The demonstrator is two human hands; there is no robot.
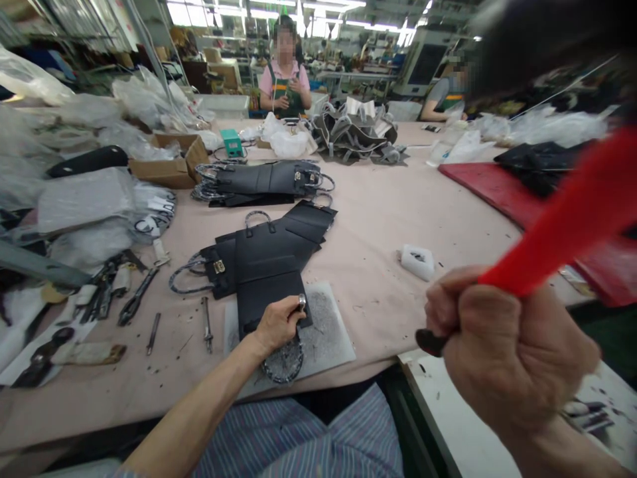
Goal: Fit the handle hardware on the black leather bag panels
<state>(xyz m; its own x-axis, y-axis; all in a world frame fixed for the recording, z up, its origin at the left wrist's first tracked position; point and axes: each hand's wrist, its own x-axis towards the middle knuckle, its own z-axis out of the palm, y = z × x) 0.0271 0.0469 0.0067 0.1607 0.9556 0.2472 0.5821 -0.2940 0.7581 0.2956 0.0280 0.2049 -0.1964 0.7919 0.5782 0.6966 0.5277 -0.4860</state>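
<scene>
Raised close to the camera, my right hand [497, 345] is closed round the red handle [562, 219] of a hammer. Its dark head [552, 46] is blurred at the top right. My left hand [279, 325] pinches a short metal punch [301, 302], upright on the black leather bag panel [269, 295]. The punch's lower end is hidden by my fingers. Beneath the panel lies a pale, speckled board [333, 325]. A wrapped bag handle [283, 365] loops out below my left hand. More joined black panels [269, 249] with a gold clasp [219, 267] spread out beyond.
Stacked black bag pieces [269, 178] lie further back. Pliers [137, 299] and metal rods [206, 325] are on the left. A white foam block [417, 262] sits right of the middle. Plastic-wrapped bundles crowd the left; a person [284, 79] stands across the table.
</scene>
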